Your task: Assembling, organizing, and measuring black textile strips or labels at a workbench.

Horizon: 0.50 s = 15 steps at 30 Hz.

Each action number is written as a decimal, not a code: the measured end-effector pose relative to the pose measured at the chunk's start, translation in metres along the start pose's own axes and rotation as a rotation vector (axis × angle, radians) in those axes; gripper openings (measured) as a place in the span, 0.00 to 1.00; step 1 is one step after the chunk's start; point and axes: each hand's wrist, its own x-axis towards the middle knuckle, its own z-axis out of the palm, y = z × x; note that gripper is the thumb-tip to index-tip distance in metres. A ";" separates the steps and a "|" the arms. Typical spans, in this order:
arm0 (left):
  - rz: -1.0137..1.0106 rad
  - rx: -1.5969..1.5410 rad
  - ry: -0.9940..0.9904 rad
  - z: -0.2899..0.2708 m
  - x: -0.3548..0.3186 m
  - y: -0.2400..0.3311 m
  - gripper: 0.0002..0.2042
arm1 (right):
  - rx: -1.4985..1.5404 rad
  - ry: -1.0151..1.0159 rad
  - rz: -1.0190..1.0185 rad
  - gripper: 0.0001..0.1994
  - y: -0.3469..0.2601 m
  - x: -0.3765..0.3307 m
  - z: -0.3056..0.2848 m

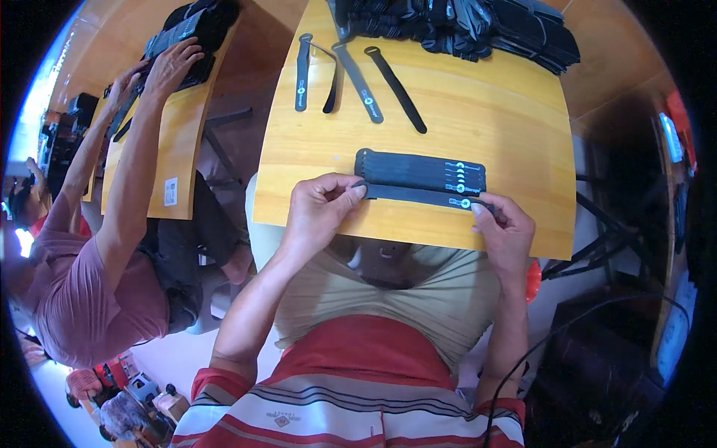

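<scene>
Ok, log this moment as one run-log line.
left hand: pinches strap end | right hand: pinches other end | black strap: stretched flat beside strap stack | wooden board: loose straps at rear

Black strap point(418, 196) with a small round logo near one end, stretched out flat along the near tabletop point(493, 112) edge, touching the neat row of matching straps point(422, 172).

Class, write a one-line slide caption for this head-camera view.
Left hand and right hand pinch the ends of a black strap beside a strap row on a wooden board.
</scene>
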 end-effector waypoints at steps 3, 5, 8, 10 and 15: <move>0.010 -0.035 0.010 0.002 0.004 0.000 0.09 | 0.005 -0.004 0.046 0.11 0.000 0.004 -0.002; 0.016 0.023 0.018 0.000 0.007 -0.002 0.08 | 0.031 -0.026 0.030 0.11 0.001 0.007 -0.005; 0.021 0.142 0.035 -0.001 0.008 0.005 0.07 | 0.054 -0.027 0.045 0.11 0.008 0.009 -0.007; 0.016 0.206 0.047 -0.001 0.010 0.009 0.06 | 0.054 -0.010 0.081 0.11 0.010 0.010 -0.005; -0.004 0.294 0.070 -0.004 0.014 0.007 0.07 | 0.010 0.002 0.121 0.11 0.003 0.012 -0.005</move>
